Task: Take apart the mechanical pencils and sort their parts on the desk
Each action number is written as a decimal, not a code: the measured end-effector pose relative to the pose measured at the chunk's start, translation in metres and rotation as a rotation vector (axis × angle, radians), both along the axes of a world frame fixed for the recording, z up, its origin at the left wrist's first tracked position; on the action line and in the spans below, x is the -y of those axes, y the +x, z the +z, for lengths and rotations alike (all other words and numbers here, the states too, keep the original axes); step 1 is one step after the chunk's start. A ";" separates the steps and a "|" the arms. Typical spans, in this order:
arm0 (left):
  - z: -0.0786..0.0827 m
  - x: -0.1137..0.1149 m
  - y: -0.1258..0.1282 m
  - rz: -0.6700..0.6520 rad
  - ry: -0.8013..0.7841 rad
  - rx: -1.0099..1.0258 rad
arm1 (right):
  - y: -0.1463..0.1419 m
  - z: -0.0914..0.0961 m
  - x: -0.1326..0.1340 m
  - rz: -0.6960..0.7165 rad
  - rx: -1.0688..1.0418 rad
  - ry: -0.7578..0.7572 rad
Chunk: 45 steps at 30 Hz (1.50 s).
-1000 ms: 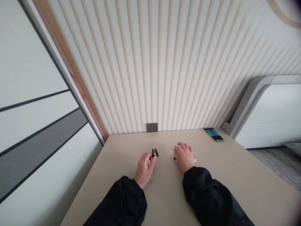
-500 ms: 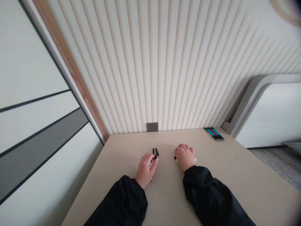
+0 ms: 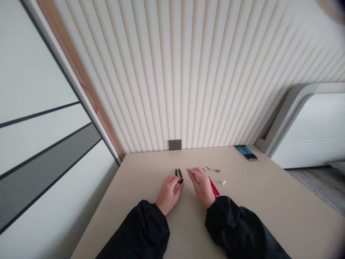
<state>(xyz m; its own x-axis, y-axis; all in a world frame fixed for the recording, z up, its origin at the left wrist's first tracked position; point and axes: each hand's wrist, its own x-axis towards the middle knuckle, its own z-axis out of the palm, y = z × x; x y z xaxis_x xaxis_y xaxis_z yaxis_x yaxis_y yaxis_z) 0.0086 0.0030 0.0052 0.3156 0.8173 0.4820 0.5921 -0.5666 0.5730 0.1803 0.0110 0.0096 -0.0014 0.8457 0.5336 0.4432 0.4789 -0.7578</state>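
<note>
Black and small, a pen part (image 3: 181, 181) sits pinched between the thumb and fingers of the left hand (image 3: 169, 190), its near end covered, so its full length cannot be told. From that pinch, the right hand (image 3: 201, 185) is just to the right, with its fingertips pointing left and slightly away from the body; they are brought close together, and whether anything tiny is between them I cannot tell. Two black pen grips (image 3: 180, 173) lie side by side just beyond the left fingertips, long axes running towards the wall socket (image 3: 175, 144), nearer to the left hand than to the right. Slim pale rods (image 3: 174, 189) show partly under the left hand. Red pen barrels (image 3: 214, 187) lie slantwise beside the right wrist, with a white clip piece (image 3: 224, 182) to their right and small metal parts (image 3: 217, 170) farther back. Nothing here is boxed: these parts lie loose on the tabletop (image 3: 188, 230), and a row of teal and red pens (image 3: 246, 153) rests near its far right corner
</note>
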 end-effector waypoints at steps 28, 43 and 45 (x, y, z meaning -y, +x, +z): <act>-0.002 -0.002 -0.002 -0.023 0.021 0.000 | -0.007 0.006 0.009 0.138 -0.196 -0.135; 0.000 -0.001 -0.001 -0.004 0.032 0.004 | -0.006 0.012 0.011 0.130 -0.128 -0.084; 0.001 -0.001 -0.001 -0.005 0.027 0.001 | -0.006 0.012 0.011 0.127 -0.122 -0.084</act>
